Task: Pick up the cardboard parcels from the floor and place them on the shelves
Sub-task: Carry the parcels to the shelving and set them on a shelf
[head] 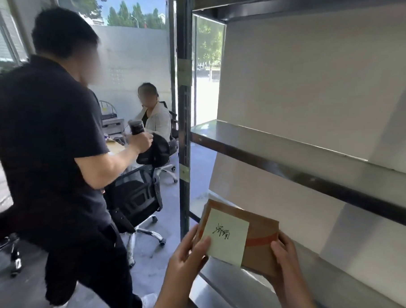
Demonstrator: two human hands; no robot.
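Note:
A flat brown cardboard parcel [259, 240] with a pale yellow handwritten note and an orange tape stripe is held over the left end of a metal shelf [228, 280]. My left hand [190, 254] grips its left edge, thumb on the note. Its right edge is gripped by my right hand [283, 255]. The parcel tilts slightly, its lower edge close to the shelf surface; whether it touches I cannot tell.
A steel shelf unit fills the right side, with a bare upper shelf [290, 154] and a dark upright post [184, 131]. A person in dark clothes [45, 137] walks close on the left holding a drink. Black office chairs [138, 196] and a seated person [154, 118] are behind.

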